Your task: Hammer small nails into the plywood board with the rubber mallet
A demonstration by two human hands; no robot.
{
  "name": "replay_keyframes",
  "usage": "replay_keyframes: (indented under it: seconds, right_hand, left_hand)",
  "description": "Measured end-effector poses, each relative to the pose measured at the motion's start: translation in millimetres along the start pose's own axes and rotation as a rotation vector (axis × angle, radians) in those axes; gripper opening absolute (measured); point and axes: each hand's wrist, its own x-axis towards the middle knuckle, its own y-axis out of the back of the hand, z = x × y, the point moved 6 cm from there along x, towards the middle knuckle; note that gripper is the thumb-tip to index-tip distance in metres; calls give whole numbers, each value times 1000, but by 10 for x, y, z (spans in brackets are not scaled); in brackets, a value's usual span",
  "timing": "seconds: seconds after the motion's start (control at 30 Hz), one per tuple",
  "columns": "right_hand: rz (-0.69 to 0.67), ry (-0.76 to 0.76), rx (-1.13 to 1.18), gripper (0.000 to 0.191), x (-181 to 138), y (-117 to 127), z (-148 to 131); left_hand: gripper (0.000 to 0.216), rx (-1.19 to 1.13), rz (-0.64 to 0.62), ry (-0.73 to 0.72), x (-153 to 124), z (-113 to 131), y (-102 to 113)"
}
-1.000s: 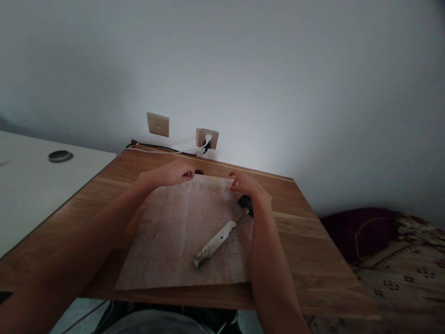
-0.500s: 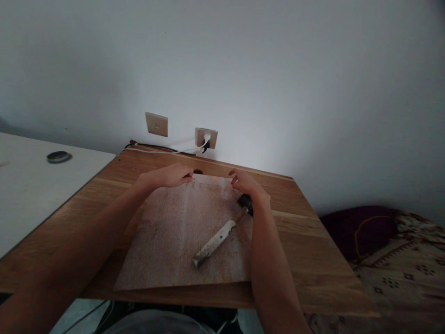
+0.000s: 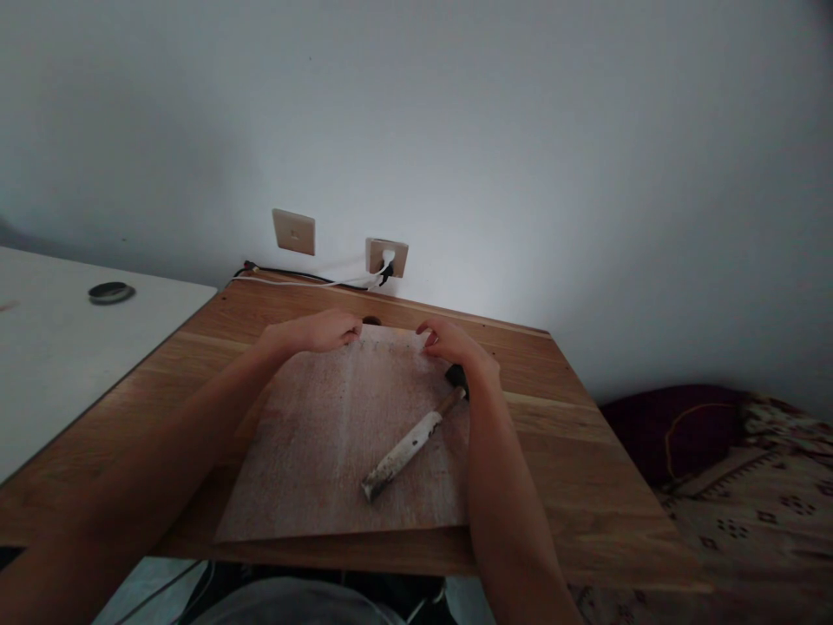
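A thin, worn wooden board (image 3: 305, 460) lies on the brown table, with a row of tiny nail-like points near its far edge. At the left end of that row, my left hand (image 3: 329, 330) is closed, thumb against bent fingers. Whatever it pinches is too small to make out. Over the far right part of the board, my right hand (image 3: 449, 340) has its index finger and thumb curled together at the row's right end; what is between them cannot be made out. A hammer (image 3: 404, 453) rests diagonally on the board, its dark head partly hidden behind my right forearm.
The wooden table (image 3: 560, 469) meets the wall at the back, where white and black cables run to a socket (image 3: 386, 257). On the left, a white table (image 3: 58, 356) bears a small round dark object (image 3: 111, 292). Patterned fabric (image 3: 748, 521) lies at the right.
My right hand has shifted slightly left along the far edge, and its finger and thumb have curled closer together. My left hand has barely moved. The hammer and board stay in place.
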Motion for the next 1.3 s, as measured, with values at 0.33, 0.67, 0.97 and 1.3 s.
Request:
replay_keyframes:
  seconds: [0.33,0.67,0.97,1.3]
  right_hand:
    - [5,-9,-47,29,34,-32,-53]
    - [109,271,410,24,5,151,-293]
    - [234,454,518,26,-269,397,-824]
    - [275,474,445,22,-290,349,-1070]
  left_hand:
    - [26,-142,80,-5,30,30,75]
    - [22,-1635,3,257,139,12,-276]
    - [26,-2006,-98,334,268,477,-361]
    - [42,-1812,-76,231,289,547,-338]
